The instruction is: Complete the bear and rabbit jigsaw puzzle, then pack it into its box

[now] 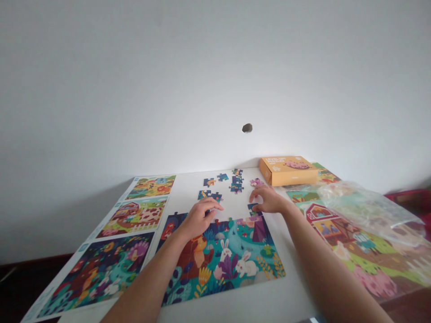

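Listing, head view: one partly assembled jigsaw [232, 255], lying flat on a white bench [266, 303] between the two forearms; forest scene with two white rabbits, a brown bear, a teal stream and yellow plants; far edge uneven, with tabs and notches.

Left hand [204, 215]: one, over the jigsaw's far edge; thumb and fingers apart, just beside a pair of dark loose pieces [216, 197].

Right hand [267, 199]: one, fingers and thumb bowed at a dark blue piece [251, 207] by the jigsaw's far right corner; whether the tips are closed on it cannot be told.

Further loose pieces: a teal one [222, 177], one with an orange figure [209, 182], a small cluster [236, 186] and a pink-purple one [257, 182], all beyond the hands.

Picture sheet [101, 273]: one, at left, three printed scenes in a column, the nearest a dark forest.

Box [292, 172]: one, orange, lettered "LEVEL UP PUZZLES", far right.

Farm picture [375, 281]: one, at right, with barn and pink pig, partly under clear plastic [363, 202].

Wall [202, 89]: pale, with one dark hole [247, 128].
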A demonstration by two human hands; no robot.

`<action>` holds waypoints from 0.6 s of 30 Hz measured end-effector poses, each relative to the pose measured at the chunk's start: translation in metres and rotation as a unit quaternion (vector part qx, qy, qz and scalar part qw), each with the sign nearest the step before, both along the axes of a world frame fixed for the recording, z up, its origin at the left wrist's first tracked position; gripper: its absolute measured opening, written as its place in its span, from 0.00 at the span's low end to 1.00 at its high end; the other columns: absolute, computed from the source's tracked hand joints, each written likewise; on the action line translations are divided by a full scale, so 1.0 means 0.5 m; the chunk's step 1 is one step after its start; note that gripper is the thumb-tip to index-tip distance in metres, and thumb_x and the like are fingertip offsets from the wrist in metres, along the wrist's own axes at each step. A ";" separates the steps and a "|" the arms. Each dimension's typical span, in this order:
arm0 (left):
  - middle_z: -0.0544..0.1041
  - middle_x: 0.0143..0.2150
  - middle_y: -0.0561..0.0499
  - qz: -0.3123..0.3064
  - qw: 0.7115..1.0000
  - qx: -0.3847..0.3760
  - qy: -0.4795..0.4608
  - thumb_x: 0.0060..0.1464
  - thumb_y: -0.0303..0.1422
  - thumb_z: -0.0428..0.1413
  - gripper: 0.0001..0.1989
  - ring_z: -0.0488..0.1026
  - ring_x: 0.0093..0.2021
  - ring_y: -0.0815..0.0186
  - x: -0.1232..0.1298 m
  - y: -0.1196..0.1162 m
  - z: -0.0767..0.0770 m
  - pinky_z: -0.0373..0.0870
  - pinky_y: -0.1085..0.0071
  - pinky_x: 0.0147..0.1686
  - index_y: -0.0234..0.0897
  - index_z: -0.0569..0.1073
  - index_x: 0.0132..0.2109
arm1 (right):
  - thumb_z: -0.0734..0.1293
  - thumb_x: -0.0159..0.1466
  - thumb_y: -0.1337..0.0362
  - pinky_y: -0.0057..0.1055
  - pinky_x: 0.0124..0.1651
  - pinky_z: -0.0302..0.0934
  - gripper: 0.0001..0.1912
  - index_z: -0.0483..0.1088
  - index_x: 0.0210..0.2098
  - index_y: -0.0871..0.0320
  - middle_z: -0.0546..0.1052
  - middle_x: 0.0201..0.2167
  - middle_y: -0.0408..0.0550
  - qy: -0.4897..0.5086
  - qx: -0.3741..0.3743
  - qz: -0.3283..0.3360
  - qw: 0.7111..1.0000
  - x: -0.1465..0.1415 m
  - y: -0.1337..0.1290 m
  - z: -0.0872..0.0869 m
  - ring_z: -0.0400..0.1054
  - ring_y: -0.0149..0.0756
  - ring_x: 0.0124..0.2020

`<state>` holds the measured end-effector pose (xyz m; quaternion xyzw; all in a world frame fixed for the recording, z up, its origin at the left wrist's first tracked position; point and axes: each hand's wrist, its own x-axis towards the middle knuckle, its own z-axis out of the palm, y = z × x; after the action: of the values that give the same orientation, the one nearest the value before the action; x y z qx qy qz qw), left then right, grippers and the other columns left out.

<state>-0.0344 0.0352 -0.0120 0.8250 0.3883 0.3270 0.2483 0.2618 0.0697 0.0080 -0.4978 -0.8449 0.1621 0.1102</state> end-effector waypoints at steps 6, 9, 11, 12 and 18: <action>0.76 0.41 0.47 0.003 1.000 0.002 -0.007 0.57 0.24 0.48 0.14 0.72 0.46 0.63 -0.001 0.001 -0.003 0.67 0.65 0.49 0.38 0.78 0.40 | 0.73 0.48 0.57 0.36 0.49 0.52 0.15 0.75 0.35 0.54 0.76 0.38 0.48 -0.023 -0.003 -0.008 1.000 0.002 -0.003 0.003 0.66 0.43 0.44; 0.76 0.41 0.47 0.004 1.000 -0.001 -0.008 0.57 0.25 0.48 0.13 0.72 0.45 0.64 -0.001 0.001 -0.002 0.67 0.65 0.49 0.38 0.78 0.40 | 0.73 0.48 0.58 0.35 0.48 0.53 0.14 0.75 0.35 0.55 0.76 0.38 0.48 -0.026 -0.008 -0.010 1.000 0.002 -0.002 -0.001 0.66 0.42 0.44; 0.76 0.41 0.47 0.004 1.000 -0.001 -0.008 0.57 0.25 0.48 0.13 0.72 0.45 0.63 0.000 0.001 -0.002 0.67 0.65 0.49 0.37 0.78 0.39 | 0.72 0.49 0.61 0.35 0.48 0.53 0.12 0.75 0.34 0.55 0.76 0.36 0.47 -0.024 -0.005 -0.007 1.000 0.002 0.000 -0.004 0.67 0.42 0.43; 0.76 0.41 0.47 0.004 1.000 -0.001 -0.009 0.57 0.25 0.48 0.13 0.72 0.45 0.64 0.000 0.001 -0.002 0.68 0.65 0.49 0.37 0.78 0.39 | 0.72 0.50 0.63 0.34 0.48 0.53 0.10 0.75 0.34 0.55 0.76 0.36 0.47 -0.020 -0.001 -0.007 1.000 0.003 0.001 -0.005 0.67 0.41 0.43; 0.76 0.41 0.47 0.007 1.000 -0.004 -0.010 0.57 0.25 0.48 0.13 0.72 0.44 0.64 -0.001 0.003 -0.008 0.67 0.66 0.48 0.37 0.78 0.40 | 0.67 0.52 0.72 0.33 0.47 0.53 0.12 0.76 0.35 0.54 0.75 0.36 0.47 -0.002 0.027 -0.041 0.999 0.006 0.003 -0.002 0.67 0.38 0.42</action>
<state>-0.0349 0.0365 -0.0160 0.8182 0.3927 0.3354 0.2528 0.2647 0.0714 0.0072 -0.5294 -0.8278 0.1336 0.1285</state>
